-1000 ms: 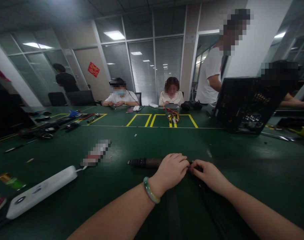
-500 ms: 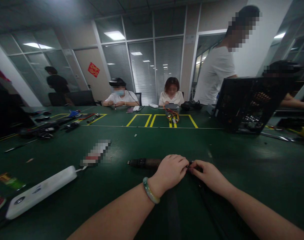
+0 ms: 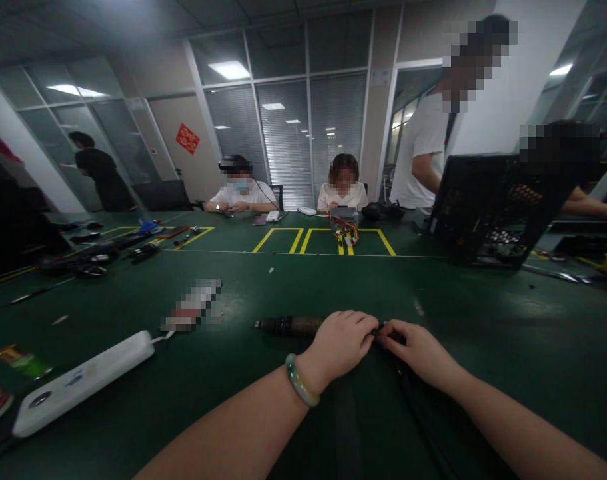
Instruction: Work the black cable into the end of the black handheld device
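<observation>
My left hand (image 3: 342,343), with a pale green bangle on the wrist, is closed around a dark rod-shaped tool (image 3: 288,325) that lies on the green table (image 3: 483,320); the tool's tip sticks out to the left. My right hand (image 3: 417,348) pinches the tool's other end, where a dark cable (image 3: 418,417) runs back toward me. The two hands almost touch, and they hide the middle of the tool.
A white power strip (image 3: 80,381) lies at the left. An open black computer case (image 3: 498,210) stands at the right. Two seated people work across the table; one stands by the case. Tools and cables litter the far left; yellow tape marks the far side.
My hands and the tool have stayed put. The standing person by the case shifted, and a person in black at the far left walked further left.
</observation>
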Available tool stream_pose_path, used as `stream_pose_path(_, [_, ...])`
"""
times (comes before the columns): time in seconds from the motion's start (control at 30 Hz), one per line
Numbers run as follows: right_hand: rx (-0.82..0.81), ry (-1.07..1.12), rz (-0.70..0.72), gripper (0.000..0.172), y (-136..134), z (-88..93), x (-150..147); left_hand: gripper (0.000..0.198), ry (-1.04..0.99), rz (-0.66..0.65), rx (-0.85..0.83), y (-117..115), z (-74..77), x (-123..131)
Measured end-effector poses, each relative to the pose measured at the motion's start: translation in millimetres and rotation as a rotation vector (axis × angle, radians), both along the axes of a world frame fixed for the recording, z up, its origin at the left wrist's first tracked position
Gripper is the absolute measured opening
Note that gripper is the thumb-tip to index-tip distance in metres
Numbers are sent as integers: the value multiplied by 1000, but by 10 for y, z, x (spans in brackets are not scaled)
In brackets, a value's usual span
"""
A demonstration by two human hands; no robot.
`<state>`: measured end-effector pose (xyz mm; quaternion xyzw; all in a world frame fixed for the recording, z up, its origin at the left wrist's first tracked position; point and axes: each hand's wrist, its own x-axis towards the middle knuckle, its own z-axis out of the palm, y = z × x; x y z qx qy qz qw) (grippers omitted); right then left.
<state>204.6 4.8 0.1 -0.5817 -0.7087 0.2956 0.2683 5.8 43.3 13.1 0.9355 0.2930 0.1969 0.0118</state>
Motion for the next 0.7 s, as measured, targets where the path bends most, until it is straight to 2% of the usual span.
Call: stream_pose_path(0.7, [12, 2, 2, 18, 9, 3, -4, 15, 2, -7, 16, 16, -30, 1])
